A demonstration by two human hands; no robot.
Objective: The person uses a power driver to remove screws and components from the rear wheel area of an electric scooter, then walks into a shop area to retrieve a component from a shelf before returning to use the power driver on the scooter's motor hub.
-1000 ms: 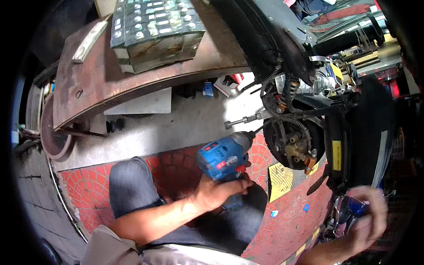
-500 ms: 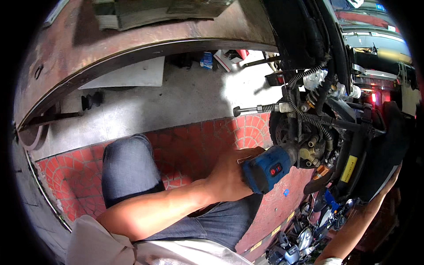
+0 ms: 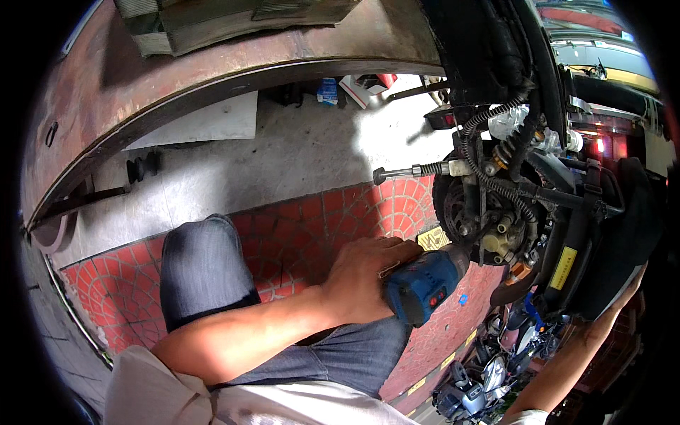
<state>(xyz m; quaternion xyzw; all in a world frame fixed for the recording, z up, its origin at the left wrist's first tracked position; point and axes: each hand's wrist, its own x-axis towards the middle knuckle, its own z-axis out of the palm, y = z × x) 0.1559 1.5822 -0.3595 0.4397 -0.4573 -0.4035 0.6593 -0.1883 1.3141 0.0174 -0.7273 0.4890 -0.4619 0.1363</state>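
My left hand [image 3: 358, 280] is closed on a blue cordless power tool [image 3: 418, 290], its nose pointed into the scooter's wheel assembly [image 3: 460, 212] beside a brass-coloured brake caliper [image 3: 499, 244]; whether the tip touches anything is too hidden to tell. Coiled hoses [image 3: 482, 166], a spring damper [image 3: 506, 149] and a loose-ended rod [image 3: 400, 172] sit above it. My right hand [image 3: 629, 283] is at the outer edge of the black body panel [image 3: 616, 219] on the right, its fingers hidden behind it.
A worn wooden bench [image 3: 99, 106] carries a metal block [image 3: 212, 21] at the top. Below it are a white board [image 3: 198, 124] and a blue packet [image 3: 327, 92]. My knee [image 3: 202, 269] rests over red paving [image 3: 304, 219]. Parked scooters [image 3: 467, 389] stand at lower right.
My left hand swung the tool rightward and down toward the wheel assembly. My right hand rose to the black panel's edge. The view shifted, cutting off more of the bench top.
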